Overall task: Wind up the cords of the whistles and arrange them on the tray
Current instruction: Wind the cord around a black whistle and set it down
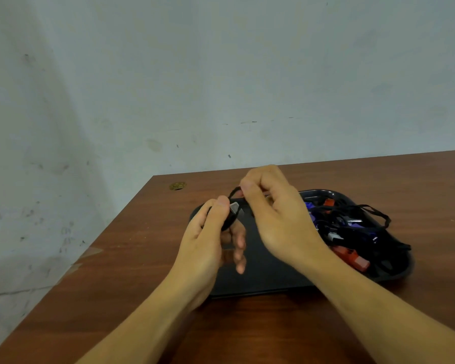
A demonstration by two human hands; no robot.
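Observation:
Above the left half of a black tray (263, 282), my left hand (210, 240) pinches a black whistle (230, 216) with a silver mouthpiece between thumb and forefinger. My right hand (276, 214) pinches that whistle's black cord (234, 192), which loops up from the whistle to my fingertips. On the tray's right half lies a tangled heap of whistles (352, 229), red, blue and black, with black cords spilling over the rim.
The tray sits on a brown wooden table (142, 271) whose far and left edges meet a grey wall. A brass cable grommet (177, 185) is set near the table's far left corner.

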